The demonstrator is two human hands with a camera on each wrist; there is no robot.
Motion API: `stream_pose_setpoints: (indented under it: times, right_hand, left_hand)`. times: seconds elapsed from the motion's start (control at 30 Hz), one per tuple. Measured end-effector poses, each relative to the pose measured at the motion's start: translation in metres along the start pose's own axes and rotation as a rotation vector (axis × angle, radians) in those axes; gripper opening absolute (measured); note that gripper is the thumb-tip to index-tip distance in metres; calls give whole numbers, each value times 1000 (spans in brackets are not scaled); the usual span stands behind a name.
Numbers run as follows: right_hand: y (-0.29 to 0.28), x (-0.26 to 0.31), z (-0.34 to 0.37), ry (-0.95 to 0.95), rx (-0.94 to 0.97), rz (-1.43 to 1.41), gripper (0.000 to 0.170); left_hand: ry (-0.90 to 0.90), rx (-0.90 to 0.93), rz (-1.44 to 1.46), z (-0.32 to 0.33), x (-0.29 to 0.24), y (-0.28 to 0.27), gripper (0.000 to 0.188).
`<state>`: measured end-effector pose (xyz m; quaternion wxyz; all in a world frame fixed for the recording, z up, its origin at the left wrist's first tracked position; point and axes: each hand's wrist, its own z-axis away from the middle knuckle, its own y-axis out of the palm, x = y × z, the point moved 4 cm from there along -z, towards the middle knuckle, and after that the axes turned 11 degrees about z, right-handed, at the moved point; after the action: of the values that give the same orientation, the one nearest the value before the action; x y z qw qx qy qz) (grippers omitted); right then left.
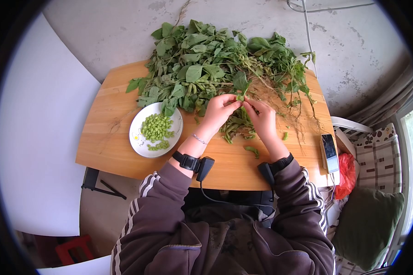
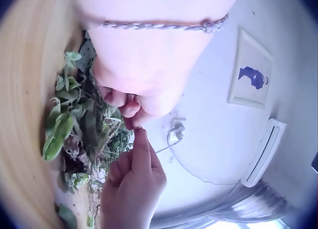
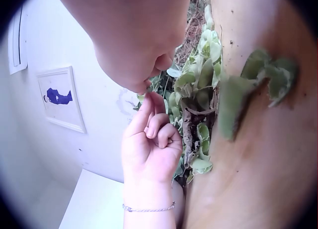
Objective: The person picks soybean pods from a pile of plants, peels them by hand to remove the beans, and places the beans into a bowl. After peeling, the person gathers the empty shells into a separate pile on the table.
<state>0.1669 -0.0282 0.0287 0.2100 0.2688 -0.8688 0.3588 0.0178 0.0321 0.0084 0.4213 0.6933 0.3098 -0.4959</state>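
Observation:
Both hands meet fingertip to fingertip over the near side of the plant pile. The left hand [image 1: 219, 111] and the right hand [image 1: 263, 120] pinch a small green bean pod [image 1: 240, 97] between thumbs and fingers; fingers cover most of it. Left of them, a white plate [image 1: 134, 124] holds a heap of shelled green beans [image 1: 156, 127]. Leafy bean plants [image 1: 192, 55] spread across the far side of the table. Below the hands lie emptied pods [image 1: 236, 128], which show split and flattened in the right wrist view.
The wooden table [image 1: 110, 151] has curved edges. Roots and soil [image 1: 266, 91] trail over its right side, with a loose pod [image 1: 251, 150] nearer the front. A phone-like device [image 1: 329, 153] stands at the right edge, beside a patterned seat [image 1: 376, 156] and a red bag [image 1: 346, 174].

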Motion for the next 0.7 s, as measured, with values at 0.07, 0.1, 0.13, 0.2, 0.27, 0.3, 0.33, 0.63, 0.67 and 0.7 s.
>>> stream_pose_setpoints:
  times: [0.07, 0.1, 0.13, 0.2, 0.27, 0.3, 0.33, 0.63, 0.67, 0.7]
  right_hand:
    - [1, -4, 0, 14, 3, -4, 19]
    - [0, -6, 0, 66, 32, -12, 19]
    - [-1, -5, 0, 117, 61, -19, 19]
    - [-2, -8, 1, 240, 123, -93, 22]
    - [0, -15, 1, 383, 188, -229, 25]
    - [1, -20, 2, 480, 199, -373, 24]
    - [2, -25, 4, 577, 209, -517, 24]
    - [13, -42, 10, 969, 248, -1349, 23]
    - [13, -41, 11, 965, 260, -1390, 25]
    - [12, -39, 10, 1001, 254, -1346, 25]
  left_hand:
    - [10, 54, -6, 1, -3, 2, 24]
    - [-3, 64, 13, 1, -2, 3, 24]
    - [-16, 74, 32, 1, -1, 3, 23]
    - [-46, 85, 70, 1, 1, 4, 23]
    - [-79, 86, 105, 1, 0, 2, 24]
    - [-75, 43, 90, 1, 0, 1, 24]
    - [-72, 1, 74, 1, 1, 0, 25]
    - [45, -52, 26, -1, -10, -5, 30]
    - [-39, -54, 114, 1, -11, -4, 30]
    - [-70, -29, 284, -1, -7, -4, 30]
